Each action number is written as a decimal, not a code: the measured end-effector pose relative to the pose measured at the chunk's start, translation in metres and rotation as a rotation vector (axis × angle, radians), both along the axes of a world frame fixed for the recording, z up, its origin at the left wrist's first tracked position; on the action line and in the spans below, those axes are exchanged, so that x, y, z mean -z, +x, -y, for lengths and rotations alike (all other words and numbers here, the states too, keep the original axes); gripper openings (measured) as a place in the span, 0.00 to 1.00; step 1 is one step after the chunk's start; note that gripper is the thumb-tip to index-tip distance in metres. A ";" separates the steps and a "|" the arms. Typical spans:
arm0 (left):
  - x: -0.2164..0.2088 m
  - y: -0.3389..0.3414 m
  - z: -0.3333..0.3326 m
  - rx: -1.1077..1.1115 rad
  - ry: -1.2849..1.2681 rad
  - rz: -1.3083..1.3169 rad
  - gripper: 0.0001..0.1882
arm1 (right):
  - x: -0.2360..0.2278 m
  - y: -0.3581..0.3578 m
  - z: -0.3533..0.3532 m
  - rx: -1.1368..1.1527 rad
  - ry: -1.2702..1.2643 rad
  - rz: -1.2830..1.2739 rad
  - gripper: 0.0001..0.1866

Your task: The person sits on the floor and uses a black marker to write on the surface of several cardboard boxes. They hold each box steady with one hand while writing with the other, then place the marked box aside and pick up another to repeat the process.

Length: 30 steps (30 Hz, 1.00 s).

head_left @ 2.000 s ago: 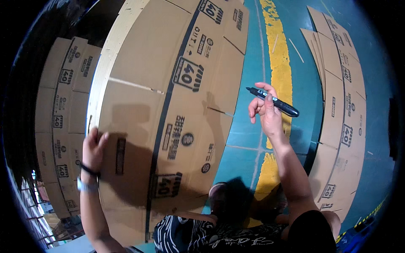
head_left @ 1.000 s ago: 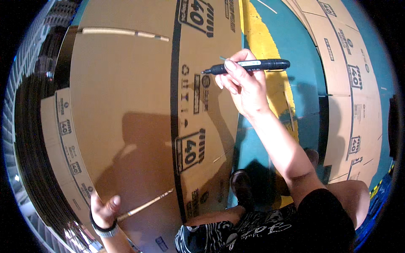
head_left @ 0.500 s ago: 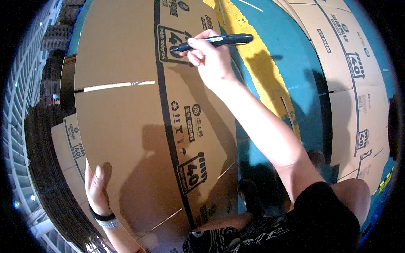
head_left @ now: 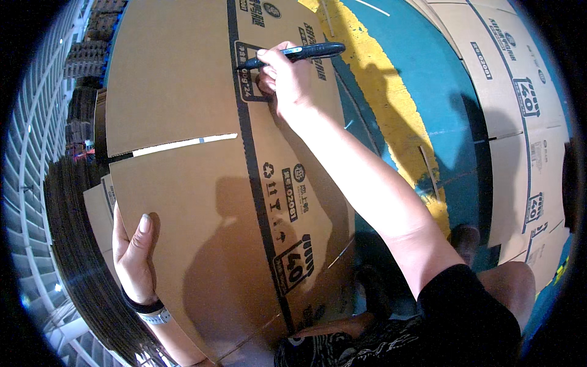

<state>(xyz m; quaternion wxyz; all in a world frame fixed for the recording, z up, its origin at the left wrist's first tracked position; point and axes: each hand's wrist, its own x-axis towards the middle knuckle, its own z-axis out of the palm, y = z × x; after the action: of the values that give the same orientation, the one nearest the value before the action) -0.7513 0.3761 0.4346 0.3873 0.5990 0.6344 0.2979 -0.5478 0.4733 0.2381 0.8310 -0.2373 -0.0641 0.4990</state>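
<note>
A large flat cardboard sheet (head_left: pixel 183 79) with dark printed bands and symbols fills the middle of the view. My right hand (head_left: pixel 286 79) grips a black marker (head_left: pixel 315 51), its tip at the dark printed stripe near the sheet's top. The side of that hand is close to the cardboard; my arm hides part of the print. My left hand (head_left: pixel 136 260) is wrapped around the sheet's left edge, thumb on the face and fingers partly hidden behind. A dark band and a watch (head_left: pixel 156 317) circle my left wrist.
Stacked cardboard (head_left: pixel 76 244) stands along the left. More printed cardboard (head_left: pixel 498 165) lies at the right. Between them runs a teal floor (head_left: pixel 428 79) with a worn yellow stripe (head_left: pixel 385 110) and loose strips on it. Stacks and white metal framework (head_left: pixel 36 122) appear far left.
My right hand and marker have shifted left and slightly up, bringing the tip from the printed box to the dark stripe. My left hand still holds the edge; the view has shifted a little.
</note>
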 end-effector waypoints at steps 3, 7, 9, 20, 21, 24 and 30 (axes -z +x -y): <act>-0.005 0.012 0.004 -0.004 0.005 -0.003 0.29 | 0.000 0.007 -0.009 0.086 -0.006 -0.024 0.10; -0.009 0.011 0.002 0.017 0.003 -0.009 0.30 | -0.001 0.013 -0.022 0.119 -0.018 0.010 0.10; -0.008 0.011 0.003 -0.009 0.006 -0.010 0.31 | -0.003 0.013 -0.024 0.125 -0.025 0.027 0.11; -0.006 0.005 0.004 -0.021 0.054 -0.012 0.35 | -0.002 0.004 -0.025 0.079 0.004 0.058 0.10; -0.006 0.004 0.004 -0.024 0.054 -0.019 0.35 | -0.002 0.003 -0.025 0.080 0.005 0.055 0.10; -0.004 0.012 0.003 0.024 0.070 0.052 0.36 | 0.001 0.003 -0.029 0.089 0.000 0.087 0.11; -0.004 0.010 0.003 -0.006 0.082 0.021 0.37 | 0.000 0.004 -0.028 0.071 -0.007 0.083 0.10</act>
<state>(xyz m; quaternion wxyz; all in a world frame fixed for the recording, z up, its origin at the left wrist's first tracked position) -0.7413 0.3730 0.4388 0.3683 0.6094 0.6194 0.3308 -0.5443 0.5016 0.2379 0.8439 -0.2629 -0.0884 0.4593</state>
